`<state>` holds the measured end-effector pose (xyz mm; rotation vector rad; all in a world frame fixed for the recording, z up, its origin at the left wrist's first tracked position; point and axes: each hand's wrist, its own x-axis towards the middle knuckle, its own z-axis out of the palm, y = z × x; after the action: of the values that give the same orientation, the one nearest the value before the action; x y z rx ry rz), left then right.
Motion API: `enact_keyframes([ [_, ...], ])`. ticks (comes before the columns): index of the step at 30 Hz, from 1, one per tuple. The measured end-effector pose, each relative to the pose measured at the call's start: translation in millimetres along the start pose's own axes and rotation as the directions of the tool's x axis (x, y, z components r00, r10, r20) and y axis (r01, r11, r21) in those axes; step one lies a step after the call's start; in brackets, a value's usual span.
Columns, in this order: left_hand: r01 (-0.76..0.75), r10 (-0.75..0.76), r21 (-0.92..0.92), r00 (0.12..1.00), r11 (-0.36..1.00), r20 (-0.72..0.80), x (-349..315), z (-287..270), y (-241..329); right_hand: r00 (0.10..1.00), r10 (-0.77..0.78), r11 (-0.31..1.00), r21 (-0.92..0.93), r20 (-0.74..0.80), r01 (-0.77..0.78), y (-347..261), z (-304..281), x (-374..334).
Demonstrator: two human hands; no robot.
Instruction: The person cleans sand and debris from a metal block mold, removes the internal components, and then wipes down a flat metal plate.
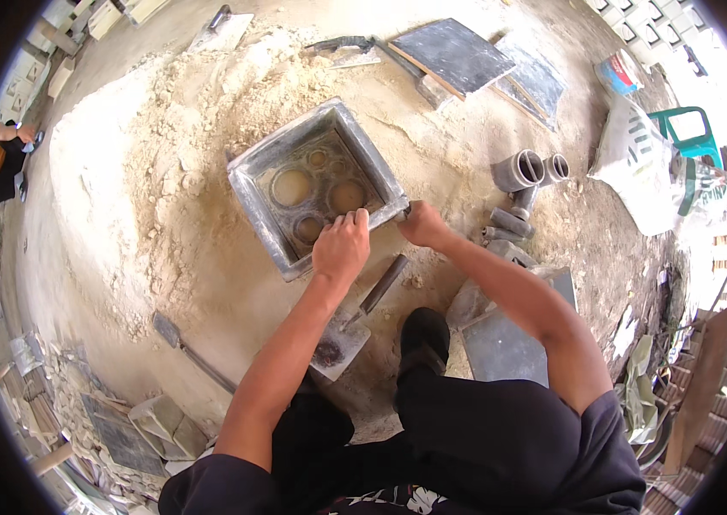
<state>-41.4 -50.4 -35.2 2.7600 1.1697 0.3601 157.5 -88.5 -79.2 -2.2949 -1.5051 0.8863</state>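
Observation:
A grey, square, open-topped box (pixel 253 215) sits slightly turned on the sandy ground in front of me. Several round shapes of different sizes show on its floor. My left hand (pixel 343 247) has its fingers curled over the box's near wall. At the right corner, my right hand (pixel 423 227) is closed round a small dark piece that sticks out from the box, perhaps a handle; the fingers partly hide it. Below the box lies a trowel (pixel 386 284), its handle pointing up toward my hands and its blade dark with residue.
Pale loose sand (pixel 153 163) heaps left of the box. Dark boards (pixel 453 56) lie beyond it. Short grey pipes (pixel 518 172) stand to the right, near a white sack (pixel 635 172). Another trowel (pixel 169 330) lies at left. A person (pixel 5 167) is at the far left.

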Motion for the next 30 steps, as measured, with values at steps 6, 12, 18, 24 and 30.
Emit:
enact_keyframes([
  [6,0.033,-0.033,0.012,0.999,0.999,-0.026,-1,-1,0,0.985,0.037,0.986,0.155,0.167,-0.063,-5,-11,3],
  [12,0.132,-0.128,-0.043,0.988,0.990,0.084,4,-12,12,0.940,0.061,0.904,0.380,0.336,-0.195,6,-16,10],
  [18,0.145,-0.138,-0.050,0.984,0.988,0.111,5,-19,19,0.999,0.032,0.992,0.123,-0.029,-0.028,1,18,-5],
  [24,0.149,-0.137,-0.049,0.972,0.988,0.192,12,-25,19,0.981,-0.141,0.988,0.086,0.134,0.131,6,-10,-2],
  [30,0.072,-0.054,-0.358,0.997,0.931,0.060,15,-51,-16,0.911,-0.217,0.956,-0.111,0.350,0.271,1,-116,23],
])
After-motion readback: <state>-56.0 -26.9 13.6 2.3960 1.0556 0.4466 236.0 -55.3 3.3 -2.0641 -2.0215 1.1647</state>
